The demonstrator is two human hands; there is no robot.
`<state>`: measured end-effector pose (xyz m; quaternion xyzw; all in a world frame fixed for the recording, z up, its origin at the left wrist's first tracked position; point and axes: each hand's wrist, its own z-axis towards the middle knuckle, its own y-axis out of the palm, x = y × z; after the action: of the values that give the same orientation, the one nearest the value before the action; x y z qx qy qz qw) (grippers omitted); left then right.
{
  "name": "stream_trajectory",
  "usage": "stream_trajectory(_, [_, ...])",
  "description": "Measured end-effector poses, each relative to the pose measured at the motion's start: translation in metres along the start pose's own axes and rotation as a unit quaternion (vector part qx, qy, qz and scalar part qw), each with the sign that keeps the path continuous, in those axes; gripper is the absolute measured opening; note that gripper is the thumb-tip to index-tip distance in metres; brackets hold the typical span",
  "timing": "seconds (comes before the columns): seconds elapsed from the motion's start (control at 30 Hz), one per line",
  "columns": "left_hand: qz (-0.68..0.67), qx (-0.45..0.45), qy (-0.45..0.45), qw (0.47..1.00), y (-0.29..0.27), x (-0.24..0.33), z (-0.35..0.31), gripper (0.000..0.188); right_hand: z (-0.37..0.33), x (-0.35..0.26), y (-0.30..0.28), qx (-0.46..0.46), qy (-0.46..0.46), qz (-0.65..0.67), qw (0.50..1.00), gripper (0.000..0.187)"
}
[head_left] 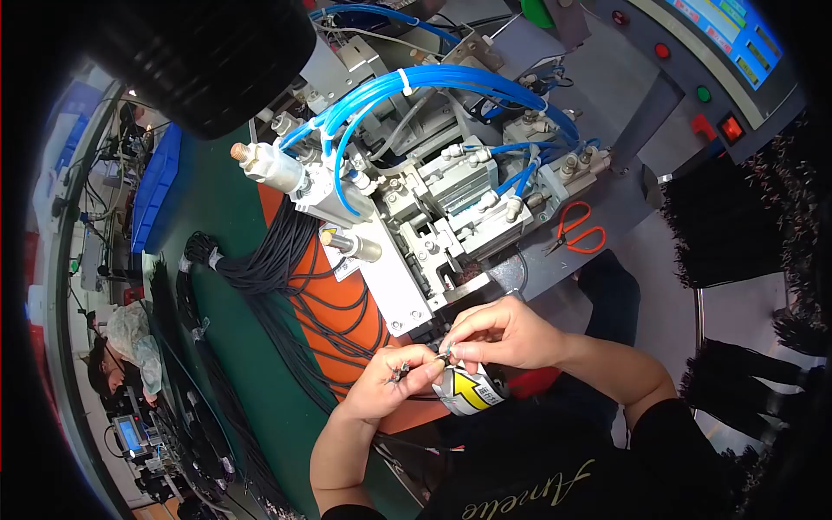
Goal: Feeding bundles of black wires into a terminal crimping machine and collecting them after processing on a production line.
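Close together in front of the machine, both of my hands are closed in a pinch. My left hand (392, 380) grips a thin cable end (445, 355) between thumb and forefinger, and small grey ends (399, 373) stick out among its other fingers. From the right, my right hand (510, 334) pinches the same cable end at its tip, where fine wires show; their detail is too small to make out. Just below the fingers is a silver part with a yellow arrow (471, 392). The metal press-like machine (433, 234) stands just beyond my hands.
A bundle of black cables (269, 260) lies across an orange mat (347, 334) and green table (230, 321) on the left. Red-handled scissors (579, 232) rest right of the machine. Blue air hoses (433, 76) arch over it. Black cable bundles (719, 225) hang at right, below a control screen (737, 35).
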<state>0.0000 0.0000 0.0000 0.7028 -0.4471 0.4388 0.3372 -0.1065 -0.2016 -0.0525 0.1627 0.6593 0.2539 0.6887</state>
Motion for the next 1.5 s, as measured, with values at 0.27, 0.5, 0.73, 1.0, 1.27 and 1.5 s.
stream_trajectory(0.27, [0.179, 0.072, 0.021, 0.981, 0.023, -0.004, 0.002, 0.013, 0.0, -0.016, 0.012, 0.075, -0.186, -0.516, 0.833, 0.003])
stream_trajectory(0.5, [0.562, 0.18, 0.249, 0.768, 0.035, -0.008, 0.004, 0.048, -0.001, -0.011, 0.009, 0.096, -0.155, -0.654, 0.734, 0.01])
stream_trajectory(0.73, [0.559, 0.174, 0.239, 0.774, 0.035, -0.011, 0.004, 0.058, -0.004, -0.005, 0.005, 0.102, -0.166, -0.623, 0.758, 0.009])
stream_trajectory(1.0, [0.616, 0.11, 0.227, 0.746, 0.037, 0.0, 0.003, 0.056, -0.004, -0.009, 0.01, 0.075, -0.161, -0.677, 0.714, 0.008])
stream_trajectory(1.27, [0.658, 0.093, 0.201, 0.72, 0.034, 0.007, 0.01, 0.051, 0.002, -0.008, 0.001, 0.11, -0.149, -0.62, 0.763, 0.007])
stream_trajectory(1.5, [0.64, 0.141, 0.193, 0.731, 0.036, 0.002, 0.006, 0.048, 0.005, -0.009, -0.001, 0.125, -0.145, -0.59, 0.785, 0.006])
